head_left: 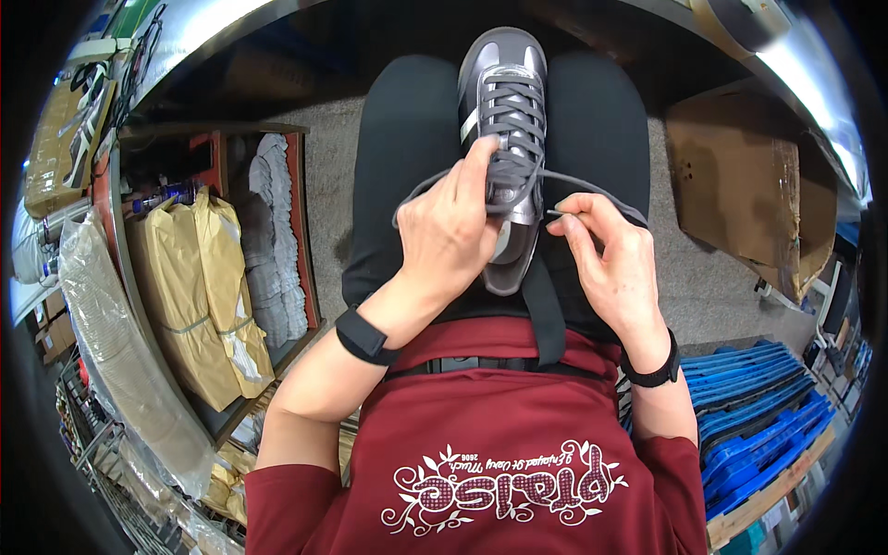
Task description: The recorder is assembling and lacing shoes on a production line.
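Observation:
A silver-grey sneaker (505, 57) with grey laces lies between my thighs, its toe pointing away from me. My left hand (446, 227) grips the shoe near its tongue, the index finger bent over the upper lacing; the thumb and other fingertips are partly hidden. One stretch of lace curves out round the left side of this hand. To the right of the shoe opening, my right hand (610, 254) pinches the thin tip of a shoelace (592, 183) between thumb and fingers. That lace arcs from the upper eyelets over the right hand.
At the left, a shelf holds brown paper-wrapped bundles (185, 296), with a plastic-wrapped roll (120, 342) beside it. A cardboard box (735, 176) stands at the right. Blue plastic crates (758, 416) are stacked at the lower right. A bright metal table edge (805, 79) curves along the top.

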`<state>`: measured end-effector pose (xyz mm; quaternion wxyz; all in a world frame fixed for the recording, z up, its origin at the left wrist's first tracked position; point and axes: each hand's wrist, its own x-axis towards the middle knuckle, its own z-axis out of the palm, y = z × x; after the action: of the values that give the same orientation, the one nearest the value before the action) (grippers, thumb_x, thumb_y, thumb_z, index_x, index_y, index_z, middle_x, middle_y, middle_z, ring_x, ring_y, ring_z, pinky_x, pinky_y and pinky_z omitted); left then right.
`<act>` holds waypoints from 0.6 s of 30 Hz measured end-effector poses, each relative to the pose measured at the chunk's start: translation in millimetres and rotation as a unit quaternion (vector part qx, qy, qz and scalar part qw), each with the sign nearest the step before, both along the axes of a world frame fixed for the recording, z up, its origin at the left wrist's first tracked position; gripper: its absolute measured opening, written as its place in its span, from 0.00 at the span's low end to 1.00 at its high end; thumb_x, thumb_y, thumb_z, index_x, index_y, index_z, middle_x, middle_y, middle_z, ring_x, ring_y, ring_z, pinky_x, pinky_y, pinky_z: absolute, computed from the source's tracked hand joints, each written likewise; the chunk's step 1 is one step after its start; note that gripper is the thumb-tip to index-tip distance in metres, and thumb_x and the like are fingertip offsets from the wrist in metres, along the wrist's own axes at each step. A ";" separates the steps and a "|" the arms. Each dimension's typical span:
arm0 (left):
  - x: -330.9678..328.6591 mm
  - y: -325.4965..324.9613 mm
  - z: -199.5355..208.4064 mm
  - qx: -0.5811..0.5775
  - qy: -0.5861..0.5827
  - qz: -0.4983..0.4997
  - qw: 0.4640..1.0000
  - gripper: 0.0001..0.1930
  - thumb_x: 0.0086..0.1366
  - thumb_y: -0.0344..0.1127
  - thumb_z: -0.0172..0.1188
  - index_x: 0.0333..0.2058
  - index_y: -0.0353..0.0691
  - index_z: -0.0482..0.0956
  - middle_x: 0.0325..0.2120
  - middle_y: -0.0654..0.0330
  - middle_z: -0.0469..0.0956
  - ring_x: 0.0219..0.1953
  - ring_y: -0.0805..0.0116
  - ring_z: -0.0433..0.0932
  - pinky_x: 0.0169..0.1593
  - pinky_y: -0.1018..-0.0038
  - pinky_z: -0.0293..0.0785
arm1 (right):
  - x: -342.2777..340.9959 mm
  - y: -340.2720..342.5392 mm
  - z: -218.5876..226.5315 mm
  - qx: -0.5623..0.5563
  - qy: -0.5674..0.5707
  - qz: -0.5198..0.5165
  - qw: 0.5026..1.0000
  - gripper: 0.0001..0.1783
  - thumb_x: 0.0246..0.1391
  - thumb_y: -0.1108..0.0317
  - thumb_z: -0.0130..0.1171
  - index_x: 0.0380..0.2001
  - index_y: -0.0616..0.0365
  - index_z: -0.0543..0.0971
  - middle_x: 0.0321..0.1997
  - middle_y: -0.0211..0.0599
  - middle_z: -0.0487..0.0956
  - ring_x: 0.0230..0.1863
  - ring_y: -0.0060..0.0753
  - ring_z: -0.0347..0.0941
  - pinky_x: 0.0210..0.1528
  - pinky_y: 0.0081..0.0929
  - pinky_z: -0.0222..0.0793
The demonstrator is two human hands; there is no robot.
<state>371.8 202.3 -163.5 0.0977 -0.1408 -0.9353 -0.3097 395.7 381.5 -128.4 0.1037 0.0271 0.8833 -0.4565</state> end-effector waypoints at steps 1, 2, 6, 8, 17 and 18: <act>-2.7 2.2 -2.9 0.003 0.007 0.002 1.000 0.35 0.39 0.21 0.66 0.52 0.41 0.70 0.21 0.61 0.70 0.22 0.61 0.75 0.26 0.69 0.71 | 0.1 -1.5 -0.4 -0.011 -0.003 -0.011 1.000 0.07 0.56 0.74 0.55 0.39 0.60 0.76 0.28 0.40 0.82 0.26 0.37 0.79 0.31 0.28 0.72; -6.1 2.9 -7.3 0.001 0.005 0.002 1.000 0.35 0.39 0.21 0.66 0.52 0.41 0.70 0.21 0.61 0.70 0.22 0.61 0.75 0.26 0.69 0.71 | 0.5 -3.8 -0.8 -0.013 -0.005 -0.011 1.000 0.07 0.56 0.74 0.55 0.39 0.60 0.76 0.28 0.40 0.82 0.26 0.37 0.79 0.31 0.28 0.72; -6.9 0.6 -9.9 -0.006 0.015 -0.021 1.000 0.33 0.41 0.23 0.65 0.51 0.38 0.68 0.33 0.54 0.78 0.30 0.58 0.80 0.31 0.69 0.76 | -2.1 -8.6 -6.9 -0.021 0.110 -0.041 0.993 0.07 0.51 0.77 0.58 0.36 0.60 0.78 0.31 0.40 0.79 0.30 0.37 0.77 0.34 0.29 0.71; -4.2 -11.1 6.3 -0.016 -0.066 -0.045 0.997 0.35 0.41 0.25 0.68 0.52 0.40 0.68 0.33 0.54 0.78 0.31 0.58 0.80 0.33 0.68 0.76 | -3.4 -7.3 -7.9 0.062 0.193 -0.027 0.979 0.07 0.48 0.79 0.59 0.33 0.61 0.79 0.32 0.40 0.77 0.33 0.38 0.76 0.35 0.30 0.71; 3.6 -12.6 18.6 0.058 -0.027 -0.121 0.991 0.15 0.46 0.29 0.68 0.36 0.38 0.81 0.21 0.62 0.72 0.22 0.65 0.75 0.24 0.72 0.71 | -0.3 -14.4 -17.9 0.084 0.256 -0.003 0.963 0.08 0.44 0.80 0.61 0.31 0.62 0.78 0.31 0.38 0.76 0.33 0.40 0.76 0.36 0.31 0.72; 5.4 -8.5 18.9 0.059 -0.025 -0.119 0.991 0.15 0.46 0.29 0.68 0.36 0.38 0.81 0.21 0.62 0.72 0.22 0.65 0.75 0.24 0.72 0.71 | 0.3 -14.2 -18.7 0.084 0.257 -0.001 0.963 0.08 0.44 0.80 0.61 0.31 0.62 0.78 0.31 0.38 0.76 0.33 0.40 0.76 0.36 0.31 0.72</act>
<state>377.2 193.8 -144.6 0.0452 -0.2371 -0.8942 -0.3769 396.0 367.3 -147.1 -0.1302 -0.0819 0.9152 -0.3725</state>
